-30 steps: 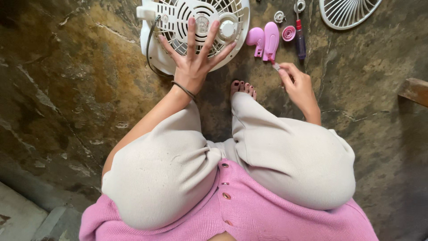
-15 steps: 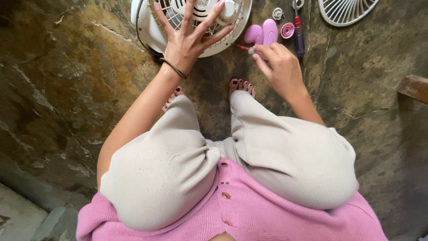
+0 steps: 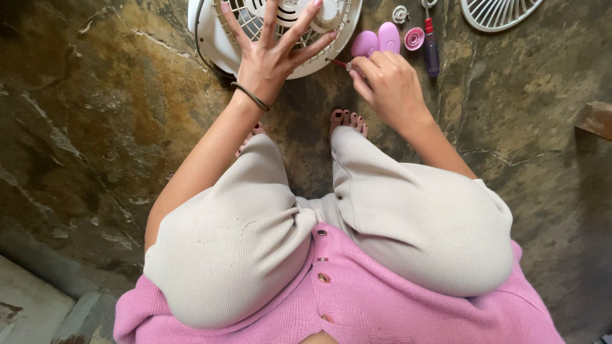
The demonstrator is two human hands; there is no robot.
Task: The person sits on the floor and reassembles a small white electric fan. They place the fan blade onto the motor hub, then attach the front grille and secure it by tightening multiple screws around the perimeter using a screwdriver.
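Seen from a head-worn camera looking down, a person squatted on a mottled stone floor (image 3: pixel 95 127), knees in beige trousers and a pink top filling the lower frame.

The left hand (image 3: pixel 271 54) lay spread flat, fingers wide apart, on the white grille of a small fan body (image 3: pixel 220 35), gripping nothing. It had kept that pressing pose over the last second.

The right hand (image 3: pixel 389 83) was what had changed. A second earlier it was low on the floor, beside the pink parts, pinching a small red-tipped tool. Now it had risen and swung left, its fingers curled shut around that small screwdriver (image 3: pixel 341 64), whose thin red shaft pointed at the fan's lower right rim, close to the left hand's little finger. The tip looked near the rim; contact could not be told.

This suggested the work had passed from picking up the tool to applying it to the fan housing.

Beyond the hand lay pink fan blades (image 3: pixel 377 39), a round pink cap (image 3: pixel 414 38), a larger screwdriver (image 3: pixel 431 51) and a detached white grille (image 3: pixel 500 14).
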